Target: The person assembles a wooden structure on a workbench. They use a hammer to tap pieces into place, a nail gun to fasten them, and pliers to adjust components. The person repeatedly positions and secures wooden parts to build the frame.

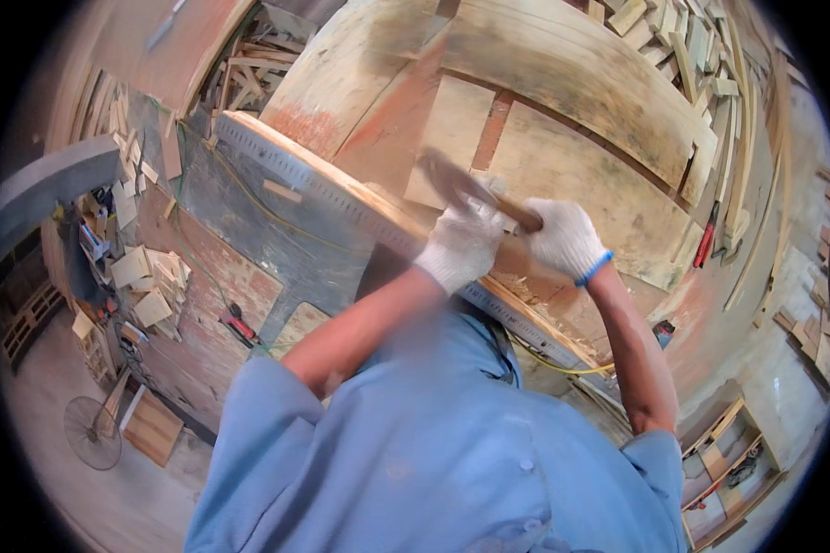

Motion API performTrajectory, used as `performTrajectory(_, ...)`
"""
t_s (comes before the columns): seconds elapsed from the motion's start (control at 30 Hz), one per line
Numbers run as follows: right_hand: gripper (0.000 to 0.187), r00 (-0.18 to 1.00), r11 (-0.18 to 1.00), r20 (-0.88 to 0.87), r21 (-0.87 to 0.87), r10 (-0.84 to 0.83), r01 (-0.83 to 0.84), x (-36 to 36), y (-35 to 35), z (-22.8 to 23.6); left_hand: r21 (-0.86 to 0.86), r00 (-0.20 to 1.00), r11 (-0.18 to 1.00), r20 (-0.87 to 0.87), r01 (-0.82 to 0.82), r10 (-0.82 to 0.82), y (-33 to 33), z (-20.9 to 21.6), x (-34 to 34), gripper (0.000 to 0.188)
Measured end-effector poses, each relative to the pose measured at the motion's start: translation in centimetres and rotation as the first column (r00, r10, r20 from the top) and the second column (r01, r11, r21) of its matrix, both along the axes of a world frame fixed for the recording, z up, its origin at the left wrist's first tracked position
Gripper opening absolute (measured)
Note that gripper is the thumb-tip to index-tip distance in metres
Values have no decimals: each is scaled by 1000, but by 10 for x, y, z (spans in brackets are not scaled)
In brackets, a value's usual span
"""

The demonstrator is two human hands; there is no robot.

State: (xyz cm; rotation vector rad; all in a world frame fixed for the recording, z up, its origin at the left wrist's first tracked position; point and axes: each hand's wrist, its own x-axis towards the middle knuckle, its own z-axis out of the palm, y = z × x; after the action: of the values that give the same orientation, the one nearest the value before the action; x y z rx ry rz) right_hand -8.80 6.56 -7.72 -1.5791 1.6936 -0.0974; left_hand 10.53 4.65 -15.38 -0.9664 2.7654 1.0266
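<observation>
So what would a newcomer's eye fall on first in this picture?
Probably the white-gloved left hand and right hand near the centre, holding a brown tool whose far end is blurred. Next, the blue shirt filling the lower middle, and the long grey strip with ruler-like marks slanting down from the upper left. The heap of wood scraps at upper right stands out too.

The brown hand tool (450, 181) is blurred at its far end and partly hidden by the gloved left hand (461, 243).
</observation>
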Motion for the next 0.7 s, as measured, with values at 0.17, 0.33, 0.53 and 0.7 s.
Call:
performTrajectory(0.17, 21, 999, 999, -29, 1, -43, 43, 15, -29, 16, -362, 982, 924, -180, -120, 56, -4, -13, -1, 25)
performTrajectory(0.33, 26, 979, 973, -201, 229, 38, 9, 9, -7, -22, -153, 983, 985, -178, -75, 47, 8, -26, 4, 28)
performTrajectory(0.53, 29, 893, 903, -306, 174, -330, 393, -29, 52, -5, -43, 980, 981, -67, -190, 187, 6, -16, -1, 40)
performTrajectory(0.7, 42, 398, 516, -421, -216, -815, 829, -145, 218, -15, -193, 959, 971, -271, -138, 83, -1, -8, -4, 36)
